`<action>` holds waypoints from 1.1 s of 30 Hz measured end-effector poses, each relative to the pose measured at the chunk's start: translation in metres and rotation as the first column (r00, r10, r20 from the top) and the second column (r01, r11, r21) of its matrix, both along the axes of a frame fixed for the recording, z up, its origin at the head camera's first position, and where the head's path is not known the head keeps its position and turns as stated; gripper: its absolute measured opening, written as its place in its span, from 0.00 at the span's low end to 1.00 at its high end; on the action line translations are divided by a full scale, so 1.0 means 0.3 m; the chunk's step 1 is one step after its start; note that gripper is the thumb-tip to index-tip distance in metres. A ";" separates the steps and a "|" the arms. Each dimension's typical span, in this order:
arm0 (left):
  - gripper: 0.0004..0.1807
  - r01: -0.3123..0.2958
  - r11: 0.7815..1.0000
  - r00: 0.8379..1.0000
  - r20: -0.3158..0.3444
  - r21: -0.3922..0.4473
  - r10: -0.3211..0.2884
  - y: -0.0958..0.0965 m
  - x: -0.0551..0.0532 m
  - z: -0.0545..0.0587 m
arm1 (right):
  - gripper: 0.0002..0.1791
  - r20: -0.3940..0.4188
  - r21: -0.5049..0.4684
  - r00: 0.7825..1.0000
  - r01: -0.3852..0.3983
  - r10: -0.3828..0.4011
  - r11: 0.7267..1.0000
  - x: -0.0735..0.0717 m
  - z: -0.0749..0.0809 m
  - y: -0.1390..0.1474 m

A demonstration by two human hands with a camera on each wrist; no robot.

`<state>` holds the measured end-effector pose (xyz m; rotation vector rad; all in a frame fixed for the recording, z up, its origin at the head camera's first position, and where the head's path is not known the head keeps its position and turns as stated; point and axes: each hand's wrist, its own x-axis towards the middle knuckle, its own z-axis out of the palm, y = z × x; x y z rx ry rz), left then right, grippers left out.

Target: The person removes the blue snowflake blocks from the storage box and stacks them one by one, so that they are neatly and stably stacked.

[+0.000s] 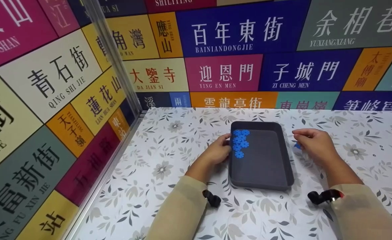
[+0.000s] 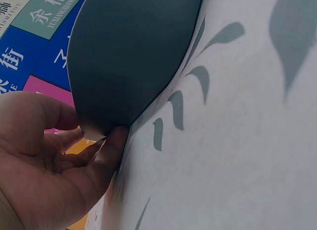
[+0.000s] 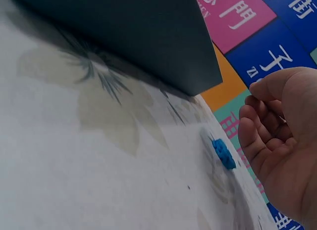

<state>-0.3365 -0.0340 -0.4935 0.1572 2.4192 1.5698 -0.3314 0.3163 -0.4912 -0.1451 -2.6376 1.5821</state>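
Observation:
A dark grey rectangular tray [image 1: 262, 170] lies on the table. Blue flower-shaped discs [image 1: 240, 143], several of them, sit together along its left side toward the back. At the tray's left wall, my left hand [image 1: 218, 151] holds on; the left wrist view shows thumb and fingers [image 2: 116, 145] against the tray's side [image 2: 133, 51]. To the right of the tray, my right hand [image 1: 316, 145] hovers with loosely bent fingers and nothing visible in them. Just by that hand, a blue piece [image 3: 224, 153] is on the tabletop, apart from the fingers; the hand partly covers it in the head view.
A floral-patterned cloth [image 1: 169, 206] covers the table. Behind the table stands a wall of coloured panels with Chinese lettering [image 1: 229, 73], and another such wall [image 1: 59, 150] runs along the left. Dark wrist cameras [image 1: 319, 197] are strapped over both sleeves.

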 end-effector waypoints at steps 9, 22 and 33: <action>0.36 0.012 0.998 1.000 0.005 0.064 -0.012 -0.005 0.004 0.001 | 0.24 -0.078 0.069 0.994 -0.074 0.079 0.995 0.027 0.056 -0.109; 0.35 0.011 0.999 1.000 0.004 0.036 -0.011 0.001 0.009 0.006 | 0.22 -0.045 0.035 0.989 -0.142 0.143 0.989 0.054 0.127 -0.224; 0.35 -0.005 0.999 1.000 0.022 0.035 0.004 0.000 0.009 0.012 | 0.22 -0.068 -0.051 0.981 -0.184 0.180 0.982 -0.018 0.142 -0.276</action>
